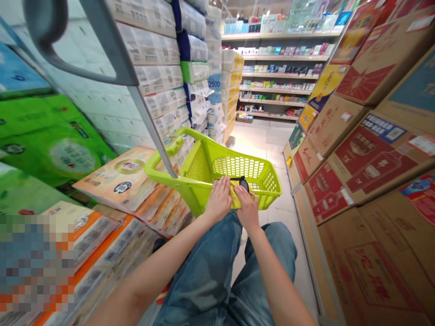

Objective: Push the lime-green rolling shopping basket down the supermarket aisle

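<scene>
A lime-green shopping basket with perforated walls stands in front of my knees, a grey metal pole with a large grey handle rising from its left end. My left hand rests on the near rim with its fingers stretched out flat, the fingertips beside a yellow cloth. This cloth hangs over the near rim, between my hands. My right hand curls its fingers over the cloth at the rim. Just beyond the right fingers, a dark object with a black strap shows at the rim; its kind is unclear.
Packs of tissue paper are piled high on the left, with orange packs lower and nearer. Cardboard cartons line the right side. Between them a pale tiled aisle leads to shelves of small goods at the back.
</scene>
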A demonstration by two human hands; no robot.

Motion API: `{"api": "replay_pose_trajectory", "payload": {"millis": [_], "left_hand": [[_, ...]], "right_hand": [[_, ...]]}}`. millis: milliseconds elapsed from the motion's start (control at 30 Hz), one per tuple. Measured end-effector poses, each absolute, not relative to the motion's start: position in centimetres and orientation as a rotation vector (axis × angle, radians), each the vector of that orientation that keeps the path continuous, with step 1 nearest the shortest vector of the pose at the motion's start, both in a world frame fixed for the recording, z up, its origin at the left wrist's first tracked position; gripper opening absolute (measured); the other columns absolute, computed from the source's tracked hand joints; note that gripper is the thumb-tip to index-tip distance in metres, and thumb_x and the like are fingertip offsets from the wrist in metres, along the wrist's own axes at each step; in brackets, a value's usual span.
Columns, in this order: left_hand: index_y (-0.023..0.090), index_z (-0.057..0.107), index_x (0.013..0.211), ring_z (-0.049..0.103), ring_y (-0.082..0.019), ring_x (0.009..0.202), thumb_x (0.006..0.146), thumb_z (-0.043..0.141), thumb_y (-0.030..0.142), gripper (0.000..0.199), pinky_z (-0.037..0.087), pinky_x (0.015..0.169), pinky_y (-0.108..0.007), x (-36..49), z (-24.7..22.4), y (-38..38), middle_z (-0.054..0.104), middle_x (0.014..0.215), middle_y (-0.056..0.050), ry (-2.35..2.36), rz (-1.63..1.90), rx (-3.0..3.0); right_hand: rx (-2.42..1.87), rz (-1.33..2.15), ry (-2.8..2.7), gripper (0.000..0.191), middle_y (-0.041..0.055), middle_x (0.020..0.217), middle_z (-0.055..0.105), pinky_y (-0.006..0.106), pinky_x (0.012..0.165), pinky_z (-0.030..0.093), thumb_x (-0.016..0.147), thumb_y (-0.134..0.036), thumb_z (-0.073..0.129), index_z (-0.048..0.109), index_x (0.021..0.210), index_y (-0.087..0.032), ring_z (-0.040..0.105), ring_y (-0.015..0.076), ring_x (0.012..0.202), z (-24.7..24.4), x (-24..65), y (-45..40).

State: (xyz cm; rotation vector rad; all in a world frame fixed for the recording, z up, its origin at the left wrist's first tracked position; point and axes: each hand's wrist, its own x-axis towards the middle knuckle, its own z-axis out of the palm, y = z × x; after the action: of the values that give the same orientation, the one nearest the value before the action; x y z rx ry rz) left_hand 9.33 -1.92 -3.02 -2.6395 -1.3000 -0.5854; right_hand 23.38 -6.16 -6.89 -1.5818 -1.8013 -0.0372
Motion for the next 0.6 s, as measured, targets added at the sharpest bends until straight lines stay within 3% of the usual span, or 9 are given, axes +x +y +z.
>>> {"api": "replay_pose_trajectory", "payload": {"millis": [200,300,433,600], "left_hand": [[0.014,0.037,0.15,0.037,-0.025,0.142,0.091,0.043,0.023,0.06,0.018,0.124,-0.046,8.1,-3.3,-1.8,0.039,0.157,-0.007,-1.117,-0.443,-2.684],[0.016,0.041,0.148,0.036,-0.025,0.143,0.092,0.042,0.023,0.057,0.018,0.124,-0.046,8.0,-3.2,-1.9,0.039,0.157,-0.005,-1.117,-0.453,-2.682],[0.011,0.039,0.149,0.029,-0.024,0.148,0.093,0.039,0.023,0.057,0.014,0.125,-0.049,8.5,-3.7,-2.4,0.038,0.157,-0.007,-1.144,-0.472,-2.678],[0.005,0.036,0.149,0.026,-0.021,0.149,0.089,0.042,0.018,0.062,0.021,0.125,-0.039,8.5,-4.5,-3.1,0.036,0.158,-0.011,-1.205,-0.522,-2.655]], "right_hand": [[-1.8,-0.146,-1.528,0.075,0.004,0.146,0.055,0.041,0.111,0.025,0.067,-0.001,0.04,0.054,0.136,-0.027,0.047,0.0176,0.137,-10.2,34.1,-9.3],[-1.894,-0.101,-1.371,0.073,0.0047,0.144,0.057,0.045,0.111,0.025,0.067,-0.004,0.039,0.055,0.135,-0.028,0.049,0.0189,0.136,-10.8,36.9,-9.9],[-1.943,-0.158,-1.253,0.072,0.0086,0.143,0.057,0.049,0.11,0.025,0.067,-0.006,0.041,0.054,0.136,-0.023,0.047,0.0235,0.138,-10.1,33.3,-8.8],[-1.754,-0.159,-1.534,0.077,0.0061,0.143,0.057,0.045,0.114,0.021,0.064,-0.003,0.044,0.052,0.138,-0.023,0.046,0.0216,0.138,-8.0,23.4,-7.1]]}}
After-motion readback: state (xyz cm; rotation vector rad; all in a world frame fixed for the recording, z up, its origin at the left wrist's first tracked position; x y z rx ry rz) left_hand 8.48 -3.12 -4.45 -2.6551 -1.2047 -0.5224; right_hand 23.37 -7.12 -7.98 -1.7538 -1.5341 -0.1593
